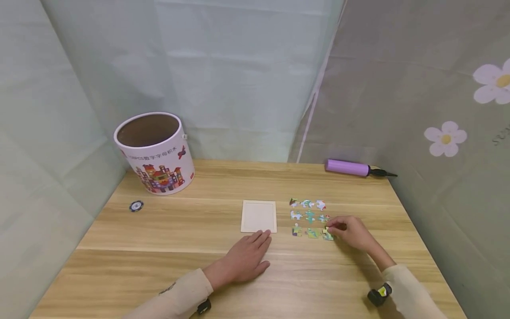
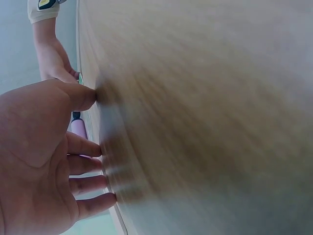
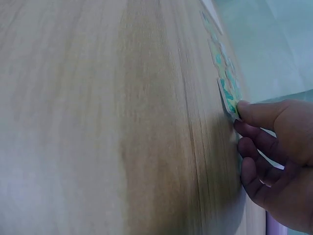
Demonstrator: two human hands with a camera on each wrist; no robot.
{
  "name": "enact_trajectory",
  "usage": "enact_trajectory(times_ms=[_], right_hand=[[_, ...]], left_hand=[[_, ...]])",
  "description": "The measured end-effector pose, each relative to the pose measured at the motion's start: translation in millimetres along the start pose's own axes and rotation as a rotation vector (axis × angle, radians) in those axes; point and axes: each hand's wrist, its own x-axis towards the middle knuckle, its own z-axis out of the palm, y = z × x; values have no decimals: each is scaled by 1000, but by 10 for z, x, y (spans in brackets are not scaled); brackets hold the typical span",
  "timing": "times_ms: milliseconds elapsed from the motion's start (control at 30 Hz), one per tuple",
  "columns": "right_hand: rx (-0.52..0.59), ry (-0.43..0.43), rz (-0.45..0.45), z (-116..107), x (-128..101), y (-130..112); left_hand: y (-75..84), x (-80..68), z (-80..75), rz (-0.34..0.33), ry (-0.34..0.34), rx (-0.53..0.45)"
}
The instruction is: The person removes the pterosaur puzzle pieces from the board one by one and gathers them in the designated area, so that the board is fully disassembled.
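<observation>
Puzzle pieces (image 1: 310,216) lie in three short rows on the wooden table. My right hand (image 1: 350,231) pinches the jigsaw puzzle piece (image 1: 328,234) at the near right corner of these rows. Between thumb and forefinger, this green and yellow piece (image 3: 228,97) is tilted, one edge raised off the wood, in the right wrist view. A square, pale wooden puzzle tray (image 1: 259,216) with a raised rim lies left of the pieces. My left hand (image 1: 248,258) rests palm down in front, its straight fingertips at the tray's near edge; in the left wrist view those fingertips (image 2: 108,198) touch down beside it.
A white printed bucket (image 1: 167,170) stands at the back left, with a poker chip (image 1: 136,206) in front of it. Along the back right edge lies a purple hand pump (image 1: 347,167) with a black nozzle. Curtains hang behind the table and on both sides.
</observation>
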Motion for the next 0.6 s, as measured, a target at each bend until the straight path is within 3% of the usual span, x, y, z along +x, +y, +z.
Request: enact_trajectory(times_ms=[300,600], right_hand=[[-23,-3,-8,-55,31,-52],[-3,54,-78,-193,227,-367]], left_hand=[[17,3,-16,0,0,8],[17,2,-47,0,-10,-19]])
